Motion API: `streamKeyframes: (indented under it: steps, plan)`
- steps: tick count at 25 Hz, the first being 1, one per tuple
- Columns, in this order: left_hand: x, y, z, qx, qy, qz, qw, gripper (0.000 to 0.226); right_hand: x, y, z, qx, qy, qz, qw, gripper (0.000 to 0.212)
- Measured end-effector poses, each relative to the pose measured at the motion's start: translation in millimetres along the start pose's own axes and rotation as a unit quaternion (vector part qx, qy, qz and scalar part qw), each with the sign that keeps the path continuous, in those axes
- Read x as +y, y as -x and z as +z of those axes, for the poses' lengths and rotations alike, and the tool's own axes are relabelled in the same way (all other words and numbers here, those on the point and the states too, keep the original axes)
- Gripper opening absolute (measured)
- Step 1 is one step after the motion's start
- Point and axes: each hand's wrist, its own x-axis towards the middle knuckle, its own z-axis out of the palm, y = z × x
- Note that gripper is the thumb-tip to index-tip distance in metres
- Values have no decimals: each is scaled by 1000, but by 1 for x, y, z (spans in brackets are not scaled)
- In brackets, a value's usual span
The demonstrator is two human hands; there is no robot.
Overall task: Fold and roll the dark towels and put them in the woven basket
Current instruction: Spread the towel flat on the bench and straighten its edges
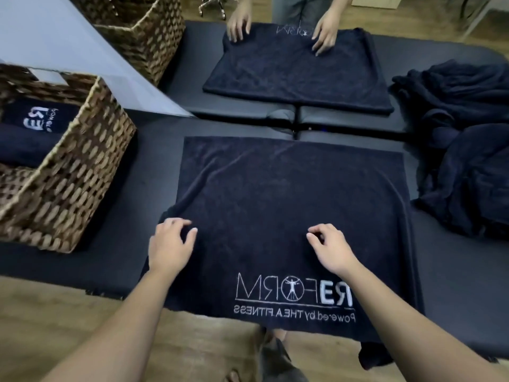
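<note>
— Hands?
— Left hand [170, 245] and right hand [329, 248] hover palm-down over the towel [289, 210], fingers loosely curled, grasping nothing.
— Towel location?
— Spread flat on the table [454, 271], right of the basket [68, 172].

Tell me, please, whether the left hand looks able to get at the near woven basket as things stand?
Probably yes. The left hand rests on the spread towel with its fingers loosely curled and holding nothing, and the woven basket stands just to its left on the same dark table, with only bare surface between them.
</note>
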Motion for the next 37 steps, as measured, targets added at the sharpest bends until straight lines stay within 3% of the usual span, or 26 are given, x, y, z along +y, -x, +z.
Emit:
streamKeyframes:
  steps: [4, 7, 11, 16, 20, 23, 25, 28, 33, 37]
  plan:
    - [-39, 17, -4, 33, 58, -156, 986, 49, 23, 31, 20, 75, 17, 4, 997, 20]
    - [-43, 15, -9, -12, 92, -171, 981, 55, 1, 45, 43, 93, 69, 44, 992, 23]
    - [-26, -47, -11, -34, 163, -196, 966, 62, -55, 26, 60, 69, 126, -34, 989, 31]
    - [9, -166, 6, -70, 201, -220, 952, 64, -163, -85, 80, -7, 140, -196, 971, 40]
    - [19, -262, 20, -49, 256, -289, 921, 62, -234, -204, 99, -44, 189, -210, 958, 42]
    - [21, -304, 23, -44, 214, -312, 924, 35, -264, -264, 109, -52, 211, -203, 955, 40]
    - [22, -323, 24, -49, 192, -297, 934, 24, -276, -289, 118, -84, 222, -202, 950, 38]
    - [23, -348, 16, -17, 150, -229, 962, 25, -289, -305, 125, -112, 239, -210, 941, 44]
    - [29, -354, 17, 43, 84, -155, 983, 10, -278, -300, 109, -80, 238, -200, 947, 62]
    - [24, -290, 21, 42, 37, -88, 995, 40, -217, -241, 85, -18, 220, -206, 953, 57]
